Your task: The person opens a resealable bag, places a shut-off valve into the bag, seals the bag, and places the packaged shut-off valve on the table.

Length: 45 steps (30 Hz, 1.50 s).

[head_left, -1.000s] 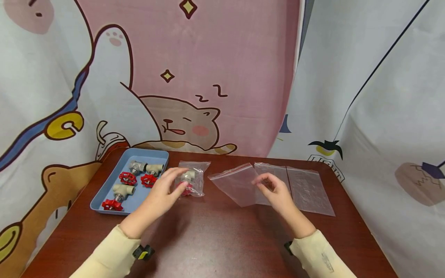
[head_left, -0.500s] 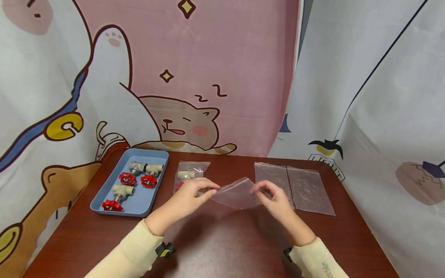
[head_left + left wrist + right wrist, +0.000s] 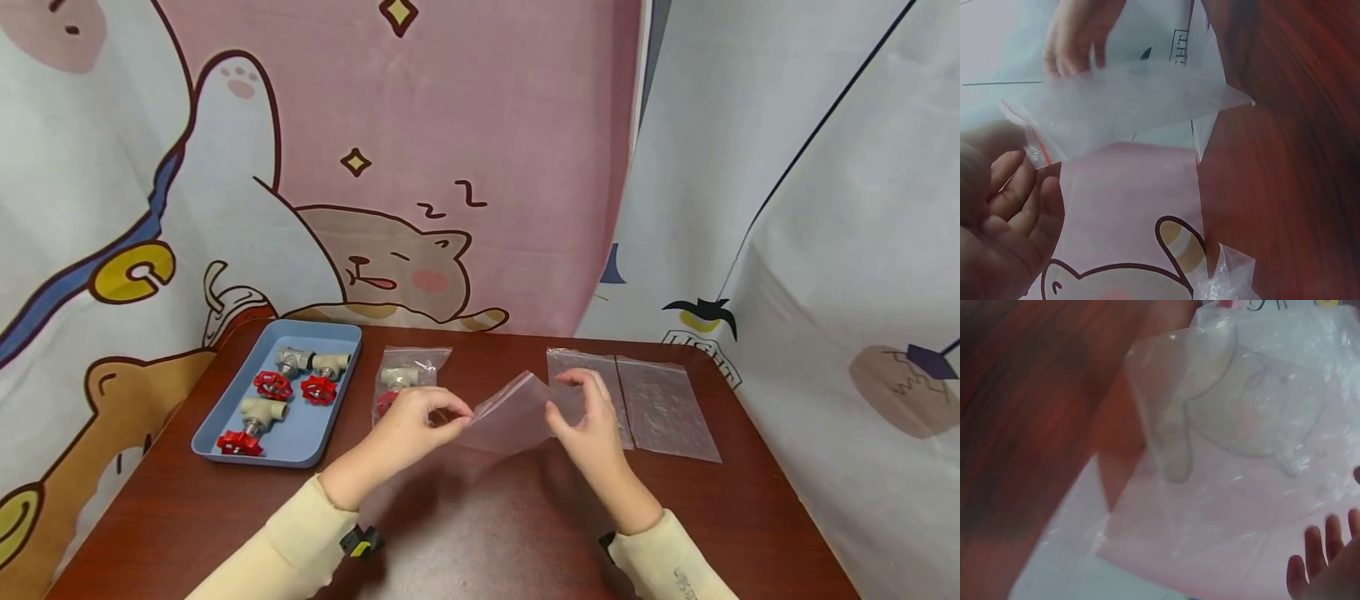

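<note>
A clear zip-lock bag (image 3: 510,417) hangs above the table, its red-lined zip edge tilted up to the right. My left hand (image 3: 408,437) pinches one corner of that edge between thumb and fingertips. Close to the bag's right side is my right hand (image 3: 592,437), thumb and fingers spread apart. In the right wrist view, its fingers (image 3: 1315,550) look fairly straight beside the see-through film. Whether they touch the film cannot be told. Behind my left hand lies another zip-lock bag (image 3: 423,364) with a beige, red-handled valve (image 3: 400,376) inside, partly hidden.
A blue tray (image 3: 315,450) at the left holds several valves with red handwheels, one of them a beige valve (image 3: 262,412). Two flat clear bags, a left one (image 3: 585,362) and a right one (image 3: 670,408), lie at the right on the brown table (image 3: 480,533).
My left hand has come right from the filled bag and taken the zip corner of the clear bag. The bag is raised, and my right hand has let go and spread its fingers.
</note>
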Motion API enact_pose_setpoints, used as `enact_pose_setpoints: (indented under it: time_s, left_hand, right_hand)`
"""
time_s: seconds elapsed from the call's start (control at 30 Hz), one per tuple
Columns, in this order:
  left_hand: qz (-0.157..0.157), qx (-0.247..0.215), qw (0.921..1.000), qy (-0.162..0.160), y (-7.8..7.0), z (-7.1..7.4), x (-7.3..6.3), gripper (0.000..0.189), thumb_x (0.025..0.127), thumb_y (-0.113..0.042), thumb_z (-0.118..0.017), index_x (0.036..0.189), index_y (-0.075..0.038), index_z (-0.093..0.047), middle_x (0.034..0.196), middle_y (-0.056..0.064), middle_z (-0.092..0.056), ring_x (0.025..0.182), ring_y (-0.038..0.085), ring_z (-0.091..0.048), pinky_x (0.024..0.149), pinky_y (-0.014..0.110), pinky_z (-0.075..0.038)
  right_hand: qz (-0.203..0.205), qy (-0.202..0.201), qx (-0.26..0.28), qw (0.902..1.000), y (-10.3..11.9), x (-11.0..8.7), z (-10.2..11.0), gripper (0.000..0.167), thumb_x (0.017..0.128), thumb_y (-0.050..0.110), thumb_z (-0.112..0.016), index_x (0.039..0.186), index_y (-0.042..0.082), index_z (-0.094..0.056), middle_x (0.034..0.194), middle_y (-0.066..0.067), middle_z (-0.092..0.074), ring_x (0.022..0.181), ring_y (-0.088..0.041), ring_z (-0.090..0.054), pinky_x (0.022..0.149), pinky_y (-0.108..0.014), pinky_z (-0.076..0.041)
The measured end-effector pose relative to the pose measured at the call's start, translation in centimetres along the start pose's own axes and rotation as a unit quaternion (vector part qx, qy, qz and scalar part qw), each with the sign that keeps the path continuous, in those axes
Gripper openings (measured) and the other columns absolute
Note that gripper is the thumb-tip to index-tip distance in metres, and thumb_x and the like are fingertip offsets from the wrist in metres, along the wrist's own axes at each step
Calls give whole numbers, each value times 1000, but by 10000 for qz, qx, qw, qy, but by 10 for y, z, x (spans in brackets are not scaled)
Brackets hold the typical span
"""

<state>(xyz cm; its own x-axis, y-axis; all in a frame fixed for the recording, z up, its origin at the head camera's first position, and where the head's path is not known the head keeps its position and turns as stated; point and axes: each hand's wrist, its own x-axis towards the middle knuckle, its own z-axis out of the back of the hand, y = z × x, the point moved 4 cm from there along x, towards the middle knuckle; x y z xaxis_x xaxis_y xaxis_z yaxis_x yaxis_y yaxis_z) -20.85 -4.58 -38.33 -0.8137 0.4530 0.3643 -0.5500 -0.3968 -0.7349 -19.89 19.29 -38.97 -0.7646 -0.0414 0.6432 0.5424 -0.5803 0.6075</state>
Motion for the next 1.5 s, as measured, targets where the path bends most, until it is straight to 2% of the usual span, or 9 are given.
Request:
enact_pose_setpoints:
  time_s: [0.1, 0.17, 0.3, 0.5, 0.67, 0.9, 1.2, 1.3, 1.5]
  left_hand:
    - [-63, 77, 9998, -167, -4, 0, 0, 5, 81, -11, -73, 84, -15, -73, 79, -7, -68, 71, 2, -58, 64, 25, -53]
    - [-128, 205, 9993, -301, -8, 0, -1, 4, 81, -10, -73, 82, -14, -72, 78, -7, -67, 70, 2, -58, 63, 23, -52]
    - [-288, 770, 9951, -543, -21, 0, -3, 3, 80, -12, -73, 79, -14, -72, 76, -9, -65, 68, 1, -57, 62, 18, -50]
    - [-808, 1784, 9763, -923, -39, -2, -7, 9, 75, -11, -77, 76, -17, -71, 73, -11, -65, 68, 2, -56, 64, 16, -49]
    - [-1113, 1971, 9671, -1160, -45, -3, -8, 10, 73, -10, -78, 74, -18, -71, 72, -10, -65, 67, 2, -57, 63, 16, -49]
    - [-722, 1906, 9699, -1334, -39, 0, -9, 9, 75, -11, -76, 74, -19, -71, 72, -11, -65, 67, 2, -55, 62, 17, -48]
    - [-254, 1942, 9620, -1904, -29, 20, -11, 9, 75, -9, -71, 76, -17, -70, 72, -10, -63, 67, 3, -55, 61, 20, -47]
    - [-150, 1948, 9620, -1907, -26, 23, -11, 6, 77, -11, -70, 78, -16, -71, 73, -10, -64, 70, 4, -56, 62, 21, -48]
    - [-87, 2037, 9629, -1766, -23, 17, -10, 2, 79, -14, -73, 81, -16, -72, 78, -7, -67, 72, 6, -59, 65, 24, -50]
  right_hand:
    - [251, -271, -157, 9992, 8, -1, -3, 21, 71, 6, -73, 87, 6, -59, 87, -3, -56, 87, -16, -48, 78, -28, -37]
    - [290, -202, -117, 9993, 22, -1, -6, 15, 73, 8, -72, 76, 11, -58, 76, 1, -55, 77, -14, -47, 73, -26, -37]
    - [238, 34, 50, 9997, 44, 0, -14, 20, 79, 12, -72, 63, 17, -61, 61, 8, -51, 63, -12, -47, 61, -23, -38]
    - [-151, 90, 388, 9991, 56, 3, -23, 19, 79, 14, -75, 62, 18, -68, 59, 8, -54, 55, -3, -43, 47, -21, -38]
    - [-321, 190, 485, 9981, 55, 3, -28, 16, 79, 9, -74, 64, 14, -68, 60, 7, -56, 54, -2, -43, 46, -20, -37]
    - [-726, 415, 327, 9960, 51, -2, -30, 13, 75, 4, -69, 64, 10, -68, 56, 6, -56, 52, -1, -44, 47, -20, -39]
    - [-1293, 745, 295, 9884, 38, -16, -27, 20, 73, 0, -63, 59, 13, -65, 53, 7, -56, 49, 2, -41, 45, -20, -37]
    - [-1089, 820, 208, 9904, 40, -20, -25, 21, 71, -2, -63, 58, 15, -63, 54, 9, -53, 50, 2, -39, 45, -19, -35]
    - [-252, 862, 240, 9957, 51, -21, -21, 22, 76, 4, -72, 65, 21, -62, 59, 13, -51, 53, 1, -42, 46, -17, -38]
